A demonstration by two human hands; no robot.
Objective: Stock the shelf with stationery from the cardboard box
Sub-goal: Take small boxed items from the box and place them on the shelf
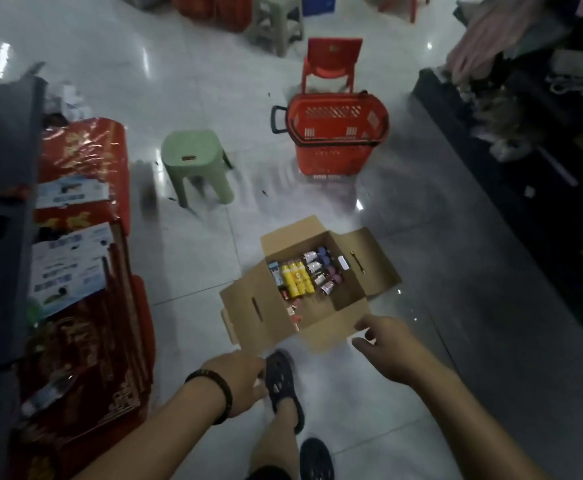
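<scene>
open brown cardboard box [321, 329]: on pale tiled floor [193, 258], near flap just at fingertips [364, 323] of right hand [389, 349] | right hand: fingers spread loose, gripping nothing | left hand [240, 379]: fingers turned under, cannot tell | handling: probably light, walls stiff, flaps weak, small yellow tubes [297, 282] inside loose; better to hold under base, not flaps

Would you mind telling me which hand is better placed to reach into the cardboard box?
Probably the right. The right hand is at the near flap of the cardboard box, spread and holding nothing; the left hand sits farther back, over the dark shoe.
</scene>
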